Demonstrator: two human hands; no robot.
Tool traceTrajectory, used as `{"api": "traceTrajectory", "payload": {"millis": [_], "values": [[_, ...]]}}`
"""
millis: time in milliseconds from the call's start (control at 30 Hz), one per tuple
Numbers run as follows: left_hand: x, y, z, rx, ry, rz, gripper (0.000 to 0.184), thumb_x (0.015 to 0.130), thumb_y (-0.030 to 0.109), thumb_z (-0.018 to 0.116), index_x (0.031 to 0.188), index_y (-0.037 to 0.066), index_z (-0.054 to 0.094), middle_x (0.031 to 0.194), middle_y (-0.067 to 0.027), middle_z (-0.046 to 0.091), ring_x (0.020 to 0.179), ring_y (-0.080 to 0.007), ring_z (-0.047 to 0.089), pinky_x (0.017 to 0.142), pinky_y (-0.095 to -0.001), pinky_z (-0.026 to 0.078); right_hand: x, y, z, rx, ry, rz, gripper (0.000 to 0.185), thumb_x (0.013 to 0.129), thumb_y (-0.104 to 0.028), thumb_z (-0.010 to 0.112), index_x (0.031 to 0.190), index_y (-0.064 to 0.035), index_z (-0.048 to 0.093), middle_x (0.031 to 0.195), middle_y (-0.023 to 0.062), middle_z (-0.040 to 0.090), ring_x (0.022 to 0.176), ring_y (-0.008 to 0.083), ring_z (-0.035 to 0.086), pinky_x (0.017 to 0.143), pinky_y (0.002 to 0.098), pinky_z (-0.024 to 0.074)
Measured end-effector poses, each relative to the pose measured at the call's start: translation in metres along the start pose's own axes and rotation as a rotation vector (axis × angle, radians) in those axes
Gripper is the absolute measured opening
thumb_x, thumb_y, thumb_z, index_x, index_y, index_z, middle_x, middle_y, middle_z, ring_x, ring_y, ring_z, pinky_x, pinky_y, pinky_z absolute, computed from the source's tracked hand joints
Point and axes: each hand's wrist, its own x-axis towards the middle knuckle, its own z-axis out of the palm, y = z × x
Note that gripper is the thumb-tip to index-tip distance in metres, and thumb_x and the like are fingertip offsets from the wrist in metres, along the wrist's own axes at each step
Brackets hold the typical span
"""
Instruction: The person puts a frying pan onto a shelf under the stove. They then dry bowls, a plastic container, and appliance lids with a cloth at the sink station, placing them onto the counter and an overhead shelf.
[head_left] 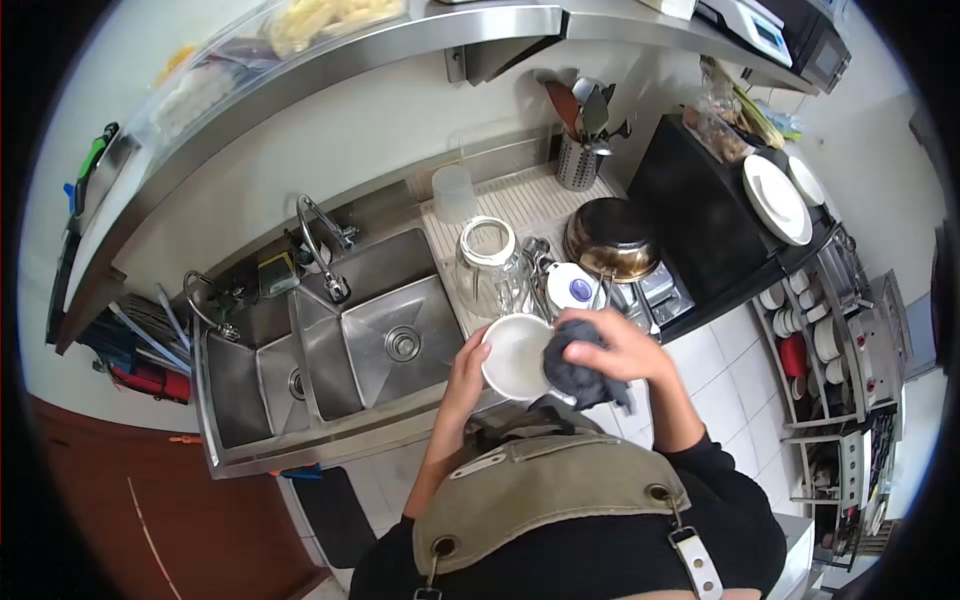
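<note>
A white bowl (517, 357) is held in front of my apron, its hollow side facing up toward me. My left hand (463, 375) grips the bowl by its left side, thumb at the rim. On the opposite side, my right hand (622, 352) is closed around a dark grey cloth (582, 368), which touches the bowl's right edge. Just beyond the bowl stand a glass jar (487, 270) with a white rim and a white lidded container (572, 288) with a blue round mark.
A steel double sink (345, 345) with taps (322, 245) lies to the left. On the ribbed drainboard (510, 205) are an upturned pot (612, 238), a utensil holder (580, 162) and a clear plastic container (454, 195). White plates (777, 200) sit on a black cabinet at right. A steel shelf (480, 25) overhangs the sink.
</note>
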Motion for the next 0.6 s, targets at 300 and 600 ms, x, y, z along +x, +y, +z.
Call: {"api": "traceTrajectory", "payload": {"millis": [300,600], "values": [[0.031,0.023,0.057,0.298,-0.143,0.24,0.035,0.092,0.015,0.047,0.123,0.0,0.05,0.107,-0.0086,0.059,0.094,-0.014,0.054,0.082,-0.0257,0.043,-0.015,0.04,0.017,-0.53,0.352,-0.065,0.035,0.08,-0.025,0.065,0.103,-0.0022,0.052,0.094,0.016,0.052,0.088,0.0345,0.054,0.074,0.0409,0.0463],[0.056,0.001,0.071,0.311,-0.095,-0.023,0.045,0.092,0.025,0.043,0.123,-0.008,0.047,0.116,-0.0153,0.056,0.107,-0.0178,0.051,0.093,-0.0272,0.037,-0.028,0.055,0.008,-0.617,0.067,-0.04,0.047,0.07,-0.029,0.072,0.103,-0.0031,0.052,0.087,0.0154,0.055,0.08,0.035,0.058,0.069,0.0426,0.0481]]}}
